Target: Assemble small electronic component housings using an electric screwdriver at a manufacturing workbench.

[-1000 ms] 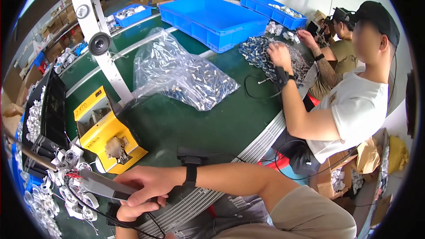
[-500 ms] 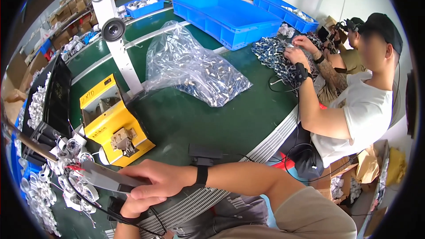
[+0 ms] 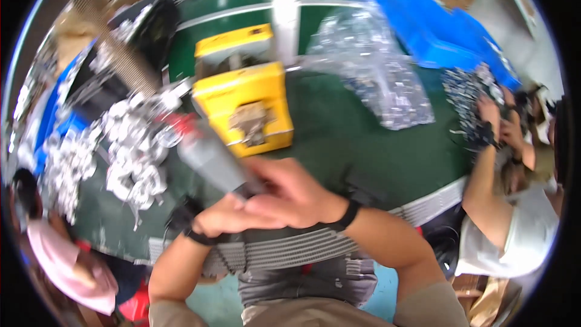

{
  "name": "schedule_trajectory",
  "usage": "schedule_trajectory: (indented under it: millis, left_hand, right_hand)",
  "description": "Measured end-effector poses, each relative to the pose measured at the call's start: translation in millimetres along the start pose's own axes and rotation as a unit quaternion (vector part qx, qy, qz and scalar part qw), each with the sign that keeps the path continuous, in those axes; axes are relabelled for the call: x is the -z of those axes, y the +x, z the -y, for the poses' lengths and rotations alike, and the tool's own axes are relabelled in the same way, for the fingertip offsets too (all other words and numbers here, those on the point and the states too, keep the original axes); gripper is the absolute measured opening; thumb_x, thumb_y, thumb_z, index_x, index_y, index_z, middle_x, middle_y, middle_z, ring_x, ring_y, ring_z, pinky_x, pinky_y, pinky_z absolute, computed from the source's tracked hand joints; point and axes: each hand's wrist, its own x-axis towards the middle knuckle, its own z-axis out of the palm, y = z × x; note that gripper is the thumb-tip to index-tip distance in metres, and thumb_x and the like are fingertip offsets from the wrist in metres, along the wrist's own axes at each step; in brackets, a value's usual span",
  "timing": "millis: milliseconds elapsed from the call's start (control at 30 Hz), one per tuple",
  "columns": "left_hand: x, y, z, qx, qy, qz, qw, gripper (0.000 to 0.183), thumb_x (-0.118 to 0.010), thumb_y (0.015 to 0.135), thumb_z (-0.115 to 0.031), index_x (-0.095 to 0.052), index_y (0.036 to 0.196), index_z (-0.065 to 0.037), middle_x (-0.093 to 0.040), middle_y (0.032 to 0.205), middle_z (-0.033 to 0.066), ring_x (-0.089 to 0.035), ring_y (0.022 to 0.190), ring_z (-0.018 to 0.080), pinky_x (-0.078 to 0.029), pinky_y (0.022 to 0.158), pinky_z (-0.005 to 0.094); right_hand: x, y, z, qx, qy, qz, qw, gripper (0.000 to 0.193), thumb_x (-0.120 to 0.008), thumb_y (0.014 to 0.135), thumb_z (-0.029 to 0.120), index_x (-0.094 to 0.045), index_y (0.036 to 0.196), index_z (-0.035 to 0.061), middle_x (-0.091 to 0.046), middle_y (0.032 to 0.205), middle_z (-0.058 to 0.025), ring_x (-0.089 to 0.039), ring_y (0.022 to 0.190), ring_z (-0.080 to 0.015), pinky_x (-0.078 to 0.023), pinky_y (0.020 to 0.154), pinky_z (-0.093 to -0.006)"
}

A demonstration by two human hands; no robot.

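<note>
A long grey hand-held tool (image 3: 213,156), with red at its far end, slants from my hands up toward the left; motion blur hides its exact kind. My right hand (image 3: 296,192) is closed round its near end. Against that same end, just below and to the left, my left hand (image 3: 233,217) is closed too, its fingers partly hidden by the right one. Beyond the tool's tip lies a heap of white round parts with wires (image 3: 134,145). A yellow box-shaped fixture (image 3: 266,91) with a metal piece on its front stands just beyond my hands.
A clear plastic bag of small metallic parts (image 3: 387,88) lies right of a white post (image 3: 285,24). Blue bins (image 3: 423,24) stand at the far right. Co-workers sit at the right, in a white shirt (image 3: 508,224), and at the left, in pink (image 3: 72,260). A black monitor (image 3: 148,33) stands far left.
My view has swung left, so the table's things appear farther right and a person in pink has come in at left. Both hands stay together at the grey tool.
</note>
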Motion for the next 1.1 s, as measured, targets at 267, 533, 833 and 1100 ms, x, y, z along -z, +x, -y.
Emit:
schedule_trajectory:
  millis: [267,533,833,1100]
  left_hand:
    - [-3,10,-14,-0.068,0.06,0.014,0.996,0.035,-0.08,0.074,-0.015,-0.06,0.102,-0.005,-0.059,0.094,0.0011,-0.054,0.092,0.0101,-0.046,0.078,0.0265]
    - [-10,13,-20,-0.101,0.033,-0.065,0.992,0.035,-0.078,0.075,-0.021,-0.062,0.1,-0.004,-0.062,0.09,0.001,-0.057,0.083,0.0089,-0.046,0.075,0.0244]
    - [-4,17,-12,-0.016,0.066,-0.053,0.996,0.045,-0.079,0.075,-0.02,-0.059,0.111,-0.002,-0.061,0.1,0.0025,-0.056,0.089,0.0096,-0.046,0.077,0.0249]
    - [-2,2,-4,-0.025,0.029,-0.132,0.991,0.047,-0.078,0.073,-0.005,-0.054,0.113,-0.004,-0.059,0.102,-0.0003,-0.056,0.094,0.0093,-0.047,0.081,0.0246]
  right_hand:
    - [3,2,-19,0.005,0.158,0.039,0.987,0.06,-0.066,0.088,0.035,-0.044,0.129,-0.0036,-0.056,0.11,-0.0068,-0.053,0.099,-0.0117,-0.045,0.085,-0.0267]
    - [-1,6,-10,-0.041,0.157,-0.023,0.987,0.087,-0.081,0.065,0.051,-0.044,0.121,-0.0029,-0.059,0.097,-0.0085,-0.058,0.09,-0.0151,-0.047,0.079,-0.0265]
    - [15,7,-8,-0.059,0.159,0.006,0.986,0.074,-0.071,0.073,0.059,-0.053,0.112,-0.0016,-0.061,0.093,-0.0086,-0.06,0.087,-0.0168,-0.048,0.081,-0.0311]
    - [7,13,-18,-0.022,0.17,0.014,0.985,0.056,-0.059,0.089,0.047,-0.051,0.118,-0.0011,-0.059,0.088,-0.002,-0.056,0.082,-0.0091,-0.046,0.074,-0.0253]
